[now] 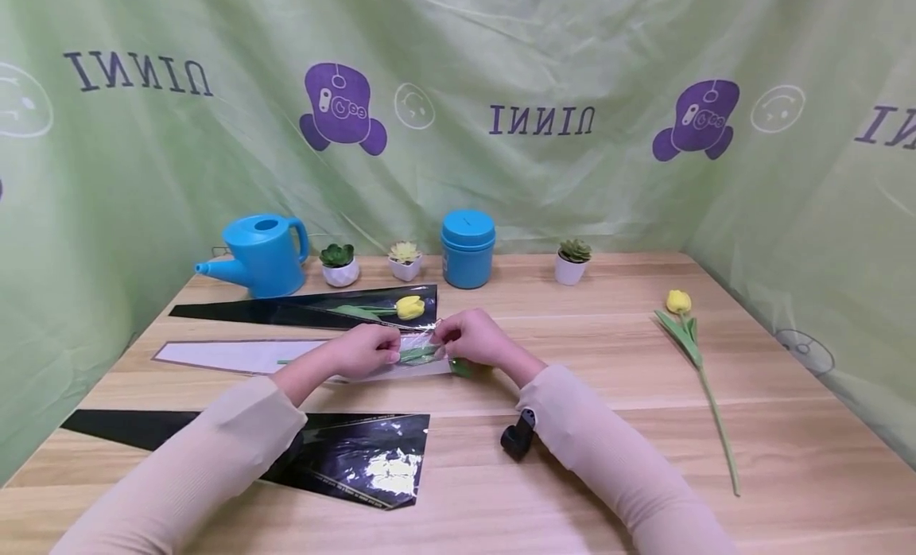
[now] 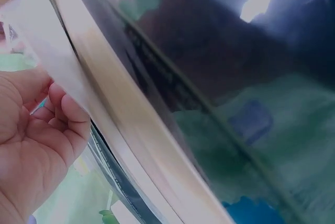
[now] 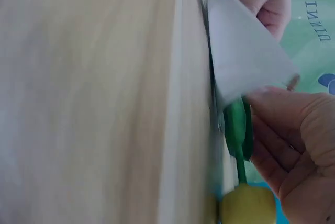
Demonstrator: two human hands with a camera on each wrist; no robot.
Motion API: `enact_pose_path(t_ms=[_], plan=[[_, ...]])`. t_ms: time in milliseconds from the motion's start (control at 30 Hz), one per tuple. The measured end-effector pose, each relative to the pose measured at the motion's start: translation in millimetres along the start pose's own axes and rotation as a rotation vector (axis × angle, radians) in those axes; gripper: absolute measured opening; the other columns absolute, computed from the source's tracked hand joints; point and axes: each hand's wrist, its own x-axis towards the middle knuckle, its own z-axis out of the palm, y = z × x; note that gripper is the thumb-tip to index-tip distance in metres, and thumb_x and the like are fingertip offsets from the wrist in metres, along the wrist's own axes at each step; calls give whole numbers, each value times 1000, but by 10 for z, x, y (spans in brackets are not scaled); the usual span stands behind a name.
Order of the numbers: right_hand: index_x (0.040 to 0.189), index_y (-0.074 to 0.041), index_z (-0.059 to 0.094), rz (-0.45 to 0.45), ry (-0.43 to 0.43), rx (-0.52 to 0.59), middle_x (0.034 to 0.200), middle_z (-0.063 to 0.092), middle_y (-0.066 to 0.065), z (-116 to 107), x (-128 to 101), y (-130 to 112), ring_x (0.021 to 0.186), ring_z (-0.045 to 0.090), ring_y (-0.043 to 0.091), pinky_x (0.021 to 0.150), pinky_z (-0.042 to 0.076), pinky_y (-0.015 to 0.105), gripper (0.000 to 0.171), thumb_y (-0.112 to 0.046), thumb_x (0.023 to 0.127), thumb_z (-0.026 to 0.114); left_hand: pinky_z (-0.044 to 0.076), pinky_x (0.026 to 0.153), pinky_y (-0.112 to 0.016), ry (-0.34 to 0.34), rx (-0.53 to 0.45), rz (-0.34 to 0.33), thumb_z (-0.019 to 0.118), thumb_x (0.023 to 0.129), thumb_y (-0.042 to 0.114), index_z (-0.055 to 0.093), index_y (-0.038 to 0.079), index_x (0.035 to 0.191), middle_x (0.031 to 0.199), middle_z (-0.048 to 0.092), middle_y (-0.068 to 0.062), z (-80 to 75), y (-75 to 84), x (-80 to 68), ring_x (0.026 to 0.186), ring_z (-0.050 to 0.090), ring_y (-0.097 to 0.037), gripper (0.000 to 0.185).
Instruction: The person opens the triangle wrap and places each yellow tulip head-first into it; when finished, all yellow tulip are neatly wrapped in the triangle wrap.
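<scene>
A white, clear-fronted flower sleeve (image 1: pixel 222 355) lies across the table's middle with a tulip partly inside it. My left hand (image 1: pixel 366 351) pinches the sleeve's near-middle edge; its fingers curl at the white sheet (image 2: pixel 49 41) in the left wrist view. At the sleeve's wide right end, my right hand (image 1: pixel 474 338) pinches the raised plastic edge. That lifted corner shows in the right wrist view as a pale flap (image 3: pixel 241 46). Below it, the tulip's green leaf and yellow bloom (image 3: pixel 248 205) stick out of the mouth; the right hand mostly hides the bloom in the head view.
Behind lies a black sleeve (image 1: pixel 286 308) holding a yellow tulip (image 1: pixel 410 308). Another black sleeve (image 1: pixel 358 452) lies in front, under the left forearm. A loose tulip (image 1: pixel 678 302) rests at right. A watering can (image 1: pixel 265 253), blue canister (image 1: pixel 468 253) and small potted plants (image 1: pixel 340 266) line the back.
</scene>
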Motion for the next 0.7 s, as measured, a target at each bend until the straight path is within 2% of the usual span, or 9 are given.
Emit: enact_pose_path(t_ms=[133,333,500,700], plan=[[95,-8,71,3,-13,16,93,69,2,-88,-53,54,86,59,13,82,46,30,21,-10,75,75,35,61,-27,-16,-13,-16,57,90,10,51,10,77,67,45,1,-7,7,-4,65,44,-13,14],[105,-11,70,25,-83,31,106,68,3,-207,-159,185,105,59,19,94,42,38,31,-12,74,76,35,62,-26,-16,-15,-21,57,90,10,51,11,77,67,44,1,22,-4,-26,65,44,-13,14],[108,-12,68,22,-126,18,109,66,3,-277,-237,251,104,59,19,93,43,38,35,-13,73,77,35,62,-27,-12,-13,-26,58,90,10,51,11,77,67,44,2,19,-16,-31,65,44,-13,14],[110,-14,68,3,-169,-48,112,65,1,-295,-280,305,100,56,14,92,42,35,37,-15,74,77,35,63,-27,-5,-12,-32,58,90,10,51,11,77,67,45,2,12,-42,-33,66,45,-14,14]])
